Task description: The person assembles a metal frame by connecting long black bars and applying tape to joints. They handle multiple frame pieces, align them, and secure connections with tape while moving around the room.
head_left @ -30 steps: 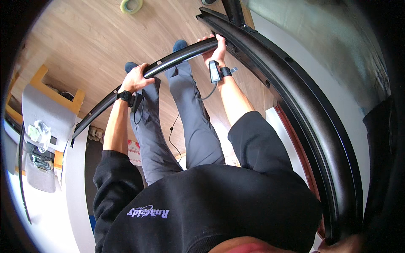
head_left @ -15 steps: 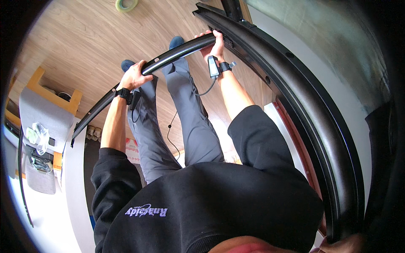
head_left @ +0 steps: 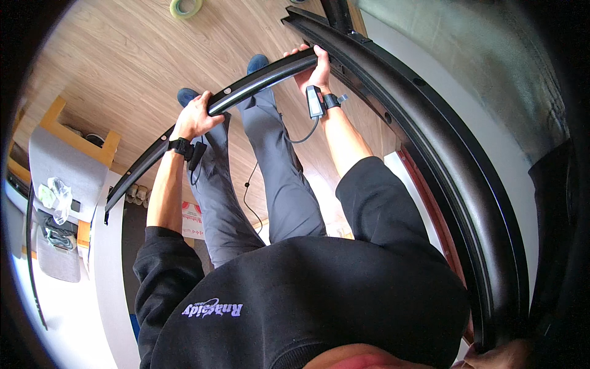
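A long black metal bar (head_left: 265,79) with small round holes slants across in front of my legs, its far right end close to a thick dark metal frame (head_left: 430,123). The fisheye lens bends both, so I cannot tell whether they are straight. My left hand (head_left: 195,117) is wrapped round the bar near its middle. Closed round the bar's right end is my right hand (head_left: 317,71), beside the frame; whether the bar touches the frame is hidden. Each wrist carries a black strap with a small cabled device.
A roll of tape (head_left: 185,7) lies on the wood floor (head_left: 123,49). At left stands a grey padded seat (head_left: 64,150) with wooden parts, a clear plastic bag (head_left: 60,200) on it. Patterned boxes (head_left: 192,218) sit behind my legs. A blurred skin-toned shape shows at lower right.
Both hands and the bar have shifted very slightly to the right and toward me. The grip of each hand stays the same.
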The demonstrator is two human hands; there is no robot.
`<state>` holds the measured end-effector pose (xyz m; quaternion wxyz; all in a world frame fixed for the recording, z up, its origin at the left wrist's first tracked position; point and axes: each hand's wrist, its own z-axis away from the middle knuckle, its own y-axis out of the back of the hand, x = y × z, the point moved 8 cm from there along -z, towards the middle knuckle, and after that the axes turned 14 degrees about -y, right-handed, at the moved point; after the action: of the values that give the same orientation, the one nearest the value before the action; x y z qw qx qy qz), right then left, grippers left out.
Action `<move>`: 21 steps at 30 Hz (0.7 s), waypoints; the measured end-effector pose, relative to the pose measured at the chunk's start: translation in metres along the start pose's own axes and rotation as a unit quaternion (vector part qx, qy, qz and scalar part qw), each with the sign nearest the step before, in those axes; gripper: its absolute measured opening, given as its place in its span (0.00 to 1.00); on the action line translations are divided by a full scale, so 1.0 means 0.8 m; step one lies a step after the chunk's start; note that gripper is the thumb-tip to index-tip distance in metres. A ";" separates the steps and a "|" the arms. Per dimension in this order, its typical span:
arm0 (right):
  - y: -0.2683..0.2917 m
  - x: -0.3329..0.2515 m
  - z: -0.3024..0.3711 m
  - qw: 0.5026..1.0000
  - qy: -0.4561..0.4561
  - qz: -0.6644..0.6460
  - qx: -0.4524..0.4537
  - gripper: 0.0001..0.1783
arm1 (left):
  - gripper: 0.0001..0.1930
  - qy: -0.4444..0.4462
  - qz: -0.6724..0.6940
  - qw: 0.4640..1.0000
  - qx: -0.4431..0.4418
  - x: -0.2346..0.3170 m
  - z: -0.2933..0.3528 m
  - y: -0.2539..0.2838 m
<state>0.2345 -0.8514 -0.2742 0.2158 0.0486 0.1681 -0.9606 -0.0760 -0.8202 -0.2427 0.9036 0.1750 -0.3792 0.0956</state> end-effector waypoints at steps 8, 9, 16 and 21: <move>0.013 0.007 -0.005 0.999 -0.011 -0.030 -0.010 0.16 | 0.33 -0.014 -0.026 0.999 0.020 0.000 -0.002 0.006; 0.014 0.009 -0.006 0.999 -0.011 -0.038 -0.013 0.17 | 0.33 -0.021 -0.032 0.999 0.033 0.002 -0.003 0.010; 0.015 0.011 0.001 0.995 -0.005 -0.087 0.057 0.19 | 0.32 -0.009 -0.064 0.998 0.026 0.005 -0.005 0.015; 0.000 0.012 0.005 0.987 -0.017 -0.101 0.124 0.26 | 0.34 0.001 -0.034 0.999 0.018 0.004 -0.006 0.009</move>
<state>0.2257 -0.8567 -0.2722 0.1127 0.0411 0.0478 -0.9916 -0.0730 -0.8120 -0.2420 0.9033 0.2042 -0.3704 0.0715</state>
